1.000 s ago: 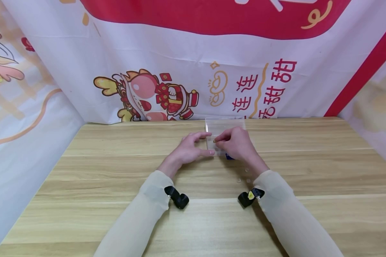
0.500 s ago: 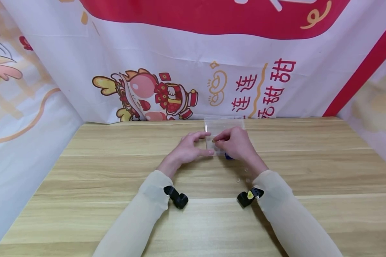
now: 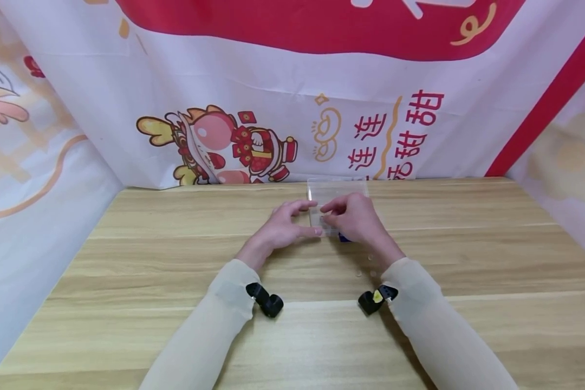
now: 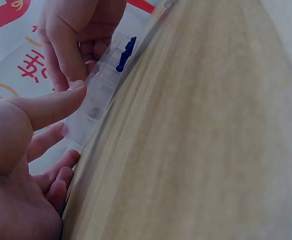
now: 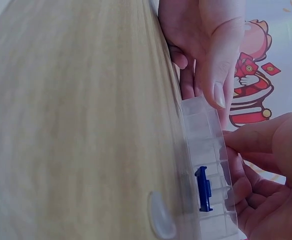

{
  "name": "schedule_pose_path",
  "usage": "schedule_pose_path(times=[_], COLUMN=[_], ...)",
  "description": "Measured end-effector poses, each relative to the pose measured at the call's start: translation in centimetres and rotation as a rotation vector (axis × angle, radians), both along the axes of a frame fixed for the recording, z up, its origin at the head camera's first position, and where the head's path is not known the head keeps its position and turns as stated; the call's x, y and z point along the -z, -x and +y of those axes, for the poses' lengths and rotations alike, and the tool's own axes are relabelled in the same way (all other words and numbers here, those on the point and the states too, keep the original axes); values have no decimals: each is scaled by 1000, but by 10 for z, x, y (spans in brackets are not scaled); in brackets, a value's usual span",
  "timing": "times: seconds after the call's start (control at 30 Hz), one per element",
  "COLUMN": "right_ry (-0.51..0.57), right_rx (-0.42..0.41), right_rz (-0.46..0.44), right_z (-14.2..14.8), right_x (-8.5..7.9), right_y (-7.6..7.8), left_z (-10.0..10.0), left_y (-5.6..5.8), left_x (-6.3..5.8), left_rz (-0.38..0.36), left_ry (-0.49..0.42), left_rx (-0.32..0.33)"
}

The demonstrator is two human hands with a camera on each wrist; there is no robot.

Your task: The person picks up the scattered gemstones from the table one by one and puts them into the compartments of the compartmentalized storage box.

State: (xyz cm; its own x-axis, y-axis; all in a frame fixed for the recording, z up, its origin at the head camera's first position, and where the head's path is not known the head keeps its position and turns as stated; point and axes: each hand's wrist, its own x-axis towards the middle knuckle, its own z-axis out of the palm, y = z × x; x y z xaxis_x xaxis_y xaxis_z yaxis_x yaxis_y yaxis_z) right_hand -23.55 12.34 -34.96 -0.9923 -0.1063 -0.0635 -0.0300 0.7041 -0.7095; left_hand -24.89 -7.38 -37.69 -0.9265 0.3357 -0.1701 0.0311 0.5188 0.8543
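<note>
A clear plastic compartment box (image 3: 338, 188) with a blue latch (image 5: 203, 189) stands at the back of the table, its clear lid raised behind. My left hand (image 3: 281, 223) holds its left end, the thumb (image 4: 61, 106) at the front corner and the other fingers round the far side. My right hand (image 3: 355, 218) reaches over the box from the right. Its index finger and thumb point down into the left compartments, their tips slightly apart in the head view. No piece shows between them. The box wall partly covers these fingertips in the right wrist view.
Several small clear discs (image 3: 358, 273) lie on the wooden table (image 3: 175, 303) in front of the box, near my right wrist. A printed cloth (image 3: 253, 70) hangs right behind the table's back edge. Each sleeve carries a black wrist camera (image 3: 272, 305).
The small gold-coloured piece that my right fingertips pinched earlier no longer shows, and those fingertips have parted slightly. My left hand stays on the box. The head view has shifted slightly.
</note>
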Motion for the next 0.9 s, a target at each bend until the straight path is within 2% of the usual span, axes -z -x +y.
schedule_pose_path(times=[0.23, 0.37, 0.67, 0.9], right_ry=[26, 62, 110, 116], right_rx=[-25, -42, -102, -223], right_rz=[-26, -3, 7, -30], right_z=[5, 14, 47, 75], right_x=[-6, -10, -12, -12], right_y=[1, -1, -20, -30], left_z=[-1, 0, 1, 2], left_y=[0, 0, 0, 0], left_x=[0, 0, 0, 0], left_rz=[-9, -5, -11, -30], left_ry=[-2, -3, -1, -15], left_rx=[-10, -9, -14, -23])
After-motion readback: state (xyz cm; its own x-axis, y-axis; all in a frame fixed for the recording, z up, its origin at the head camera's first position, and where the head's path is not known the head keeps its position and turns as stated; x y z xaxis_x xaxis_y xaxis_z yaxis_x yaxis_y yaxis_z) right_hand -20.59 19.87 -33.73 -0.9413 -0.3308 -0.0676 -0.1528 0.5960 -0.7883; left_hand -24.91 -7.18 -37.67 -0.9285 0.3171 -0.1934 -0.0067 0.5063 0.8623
